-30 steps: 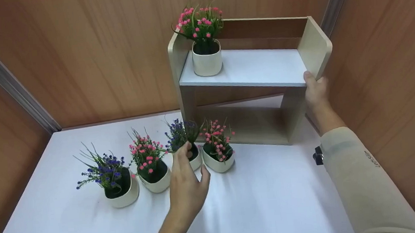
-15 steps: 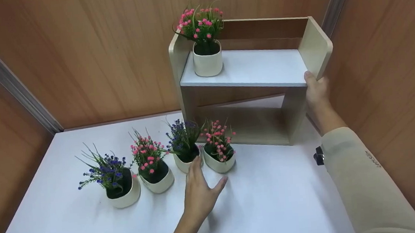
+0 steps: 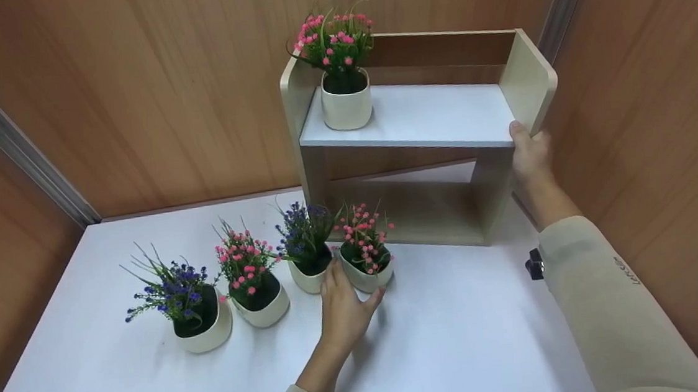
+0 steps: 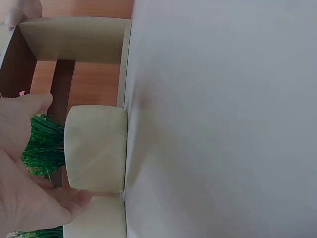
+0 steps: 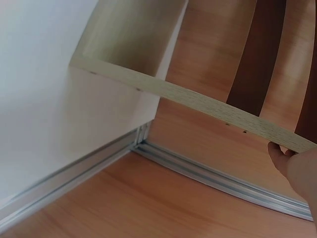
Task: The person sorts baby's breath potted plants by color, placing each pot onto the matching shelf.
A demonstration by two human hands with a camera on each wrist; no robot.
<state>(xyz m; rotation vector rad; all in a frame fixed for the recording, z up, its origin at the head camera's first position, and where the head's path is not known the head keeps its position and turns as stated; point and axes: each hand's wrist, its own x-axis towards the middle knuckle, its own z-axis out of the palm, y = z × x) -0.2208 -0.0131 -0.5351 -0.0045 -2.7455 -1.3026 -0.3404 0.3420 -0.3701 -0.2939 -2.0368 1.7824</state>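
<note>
The left hand [image 3: 343, 305] is spread around the front of the cream pot of pink flowers [image 3: 365, 262] at the right end of the row on the white tabletop [image 3: 460, 337], forefinger on one side, thumb on the other; from above I cannot tell whether the fingers actually clasp it. The left wrist view settles some of that: the cream pot wall [image 4: 96, 148] sits in the crook between thumb and fingers, skin touching it at both ends, though the blooms are cut off there and only green leaves show.

The right hand [image 3: 529, 150] grips the right side panel of the pale wooden two-tier shelf unit [image 3: 418, 122], thumb on the front edge, the other fingers hidden behind the board. The right wrist view gives only a sliver of that hand [image 5: 297, 171] at the frame edge, beneath the shelf's raw edge.

A second pink-flowered pot [image 3: 346, 93] stands on the upper shelf. Left of the held pot are a blue-flowered pot [image 3: 307, 255], touching it, another pink one [image 3: 258, 290], and a blue one [image 3: 199, 313] apart. Brown wood-grain panels [image 3: 130, 101] wall in the table.
</note>
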